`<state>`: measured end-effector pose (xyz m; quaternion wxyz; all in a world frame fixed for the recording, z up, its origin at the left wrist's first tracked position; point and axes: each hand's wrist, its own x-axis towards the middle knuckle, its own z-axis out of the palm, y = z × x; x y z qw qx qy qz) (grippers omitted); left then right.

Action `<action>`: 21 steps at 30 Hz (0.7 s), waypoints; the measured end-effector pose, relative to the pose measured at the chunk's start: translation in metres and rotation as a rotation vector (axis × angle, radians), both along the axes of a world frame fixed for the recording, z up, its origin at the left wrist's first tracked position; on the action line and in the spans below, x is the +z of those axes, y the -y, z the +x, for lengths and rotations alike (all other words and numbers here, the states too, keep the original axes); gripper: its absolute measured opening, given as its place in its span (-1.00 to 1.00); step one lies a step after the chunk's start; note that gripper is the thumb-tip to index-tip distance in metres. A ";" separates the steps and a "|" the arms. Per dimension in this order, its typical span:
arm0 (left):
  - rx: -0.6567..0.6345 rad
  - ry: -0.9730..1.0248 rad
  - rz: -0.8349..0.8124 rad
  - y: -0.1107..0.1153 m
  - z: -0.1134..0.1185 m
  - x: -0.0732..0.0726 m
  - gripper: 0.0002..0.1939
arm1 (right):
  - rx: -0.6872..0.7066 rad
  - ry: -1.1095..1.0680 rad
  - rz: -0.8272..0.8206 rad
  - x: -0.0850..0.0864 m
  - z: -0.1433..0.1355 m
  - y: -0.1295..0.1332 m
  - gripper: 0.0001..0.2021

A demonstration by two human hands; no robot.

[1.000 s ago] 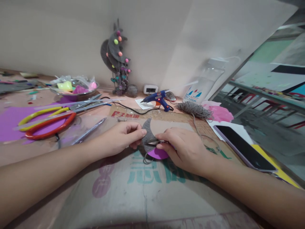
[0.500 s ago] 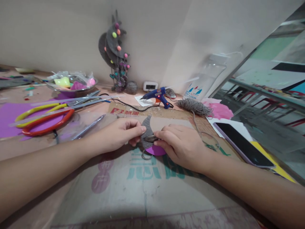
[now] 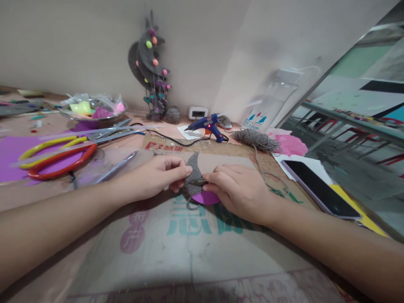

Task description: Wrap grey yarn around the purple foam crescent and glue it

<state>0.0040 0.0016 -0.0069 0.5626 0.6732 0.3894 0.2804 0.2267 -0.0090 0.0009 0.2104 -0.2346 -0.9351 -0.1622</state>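
Pale wall (image 3: 78,46), one, behind a pinkish tabletop (image 3: 15,126). Metal bowl (image 3: 109,120), one: plastic wrapping, a yellow lump (image 3: 81,108), pink and magenta pieces. Clear bottle (image 3: 273,103), one, upright, printed with sailboats; contents unclear. Grey crescent (image 3: 193,168), one, yarn-wrapped, above the cardboard (image 3: 142,269), its left edge pinched between my left hand's (image 3: 178,173) thumb and fingers. Metal tool (image 3: 199,182), small, held in my right hand's (image 3: 240,191) closed fingertips against the crescent; it had shown broad and shiny half a second earlier, then only as a thin dark sliver. Purple piece (image 3: 206,198), beneath my right fingers. On the surface: scissors (image 3: 86,158), left; blue glue gun (image 3: 208,125), red light lit; white clock (image 3: 198,112); grey skein (image 3: 256,140); phone (image 3: 320,188), right. Beyond: another table (image 3: 356,118), red stools (image 3: 391,160).
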 end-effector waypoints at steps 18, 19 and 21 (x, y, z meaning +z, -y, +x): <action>0.005 -0.065 0.085 -0.001 -0.001 -0.001 -0.67 | -0.069 -0.046 -0.068 0.005 -0.003 0.004 -0.79; 0.006 -0.071 0.087 -0.001 -0.001 0.000 -0.67 | -0.077 -0.042 -0.083 0.005 -0.003 0.005 -0.79; 0.011 -0.084 0.091 0.000 -0.001 0.000 -0.67 | -0.098 -0.039 -0.117 0.005 -0.005 0.006 -0.79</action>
